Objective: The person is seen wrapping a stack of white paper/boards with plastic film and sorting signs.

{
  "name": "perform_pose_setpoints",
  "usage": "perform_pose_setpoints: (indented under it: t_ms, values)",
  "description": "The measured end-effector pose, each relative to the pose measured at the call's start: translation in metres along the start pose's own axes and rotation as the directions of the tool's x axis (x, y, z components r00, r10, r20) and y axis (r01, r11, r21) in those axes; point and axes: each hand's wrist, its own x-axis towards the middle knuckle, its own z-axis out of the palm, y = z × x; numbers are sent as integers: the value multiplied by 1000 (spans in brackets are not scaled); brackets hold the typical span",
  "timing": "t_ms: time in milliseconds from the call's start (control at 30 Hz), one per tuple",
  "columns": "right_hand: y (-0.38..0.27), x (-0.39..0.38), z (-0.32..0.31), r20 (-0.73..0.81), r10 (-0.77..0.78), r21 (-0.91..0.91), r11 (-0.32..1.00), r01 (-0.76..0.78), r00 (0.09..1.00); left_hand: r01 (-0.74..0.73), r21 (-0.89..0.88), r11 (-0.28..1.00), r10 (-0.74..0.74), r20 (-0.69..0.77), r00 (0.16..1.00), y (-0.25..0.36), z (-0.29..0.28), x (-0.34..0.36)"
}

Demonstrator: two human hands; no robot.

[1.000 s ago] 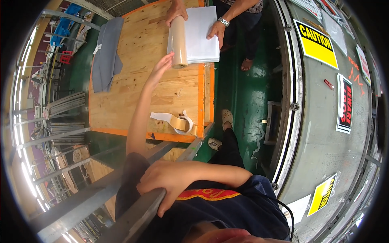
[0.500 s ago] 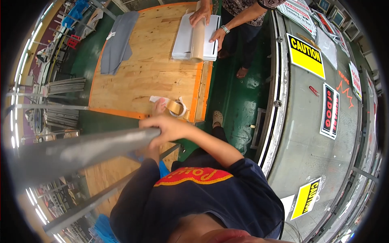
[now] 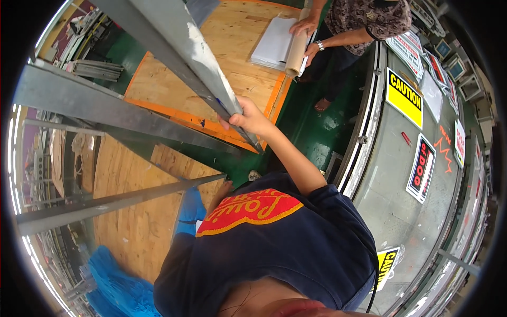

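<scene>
Fingers of the right hand [image 3: 252,117] are closed around a long grey metal bar with whitish worn patches [image 3: 196,59], with the grip placed near the lower end. The bar is held at a slant, seen across a light-brown wooden table with orange edges [image 3: 158,79]. The left hand cannot be made out clearly beyond the navy short-sleeved shirt [image 3: 296,248]; whether its fingers are open or closed cannot be told.

A second, wide grey metal bar [image 3: 132,112] is seen behind the held bar, and a third, thin grey metal bar [image 3: 121,203] is positioned lower, across flat light-wood boards [image 3: 127,238]. Crumpled blue plastic sheeting [image 3: 119,288] is located at the lower left.

At the far end of the table, a tan cylindrical roll [image 3: 297,53] is held by a co-worker's hands [image 3: 305,24] on a stack of white sheets [image 3: 272,42]. A yellow-and-black rectangular sign [image 3: 404,100] is laid on the grey worktable [image 3: 383,174] at the right.
</scene>
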Motion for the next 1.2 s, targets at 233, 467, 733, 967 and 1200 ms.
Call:
perform_pose_setpoints:
  t_ms: [233, 467, 733, 967, 1200]
  values:
    - [9, 2, -13, 85, 29, 58, 998, -34, 996, 47, 186, 981, -85, 201, 976, 20, 6, 41]
    - [-2, 9, -32, 236, 4, -197, 979, 44, 972, 46, 295, 954, -121, 243, 962, 74, 23, 75]
    - [-25, 12, -63, 424, -1, -186, 979, 88, 906, 126, 322, 938, -208, 232, 950, 115, 27, 94]
    - [-28, 15, -82, 556, 49, -149, 988, 41, 829, 146, 323, 935, -233, 250, 940, 138, 25, 112]
    - [-28, 20, -100, 578, 27, -138, 988, 65, 816, 123, 284, 951, -208, 291, 934, 148, 43, 129]
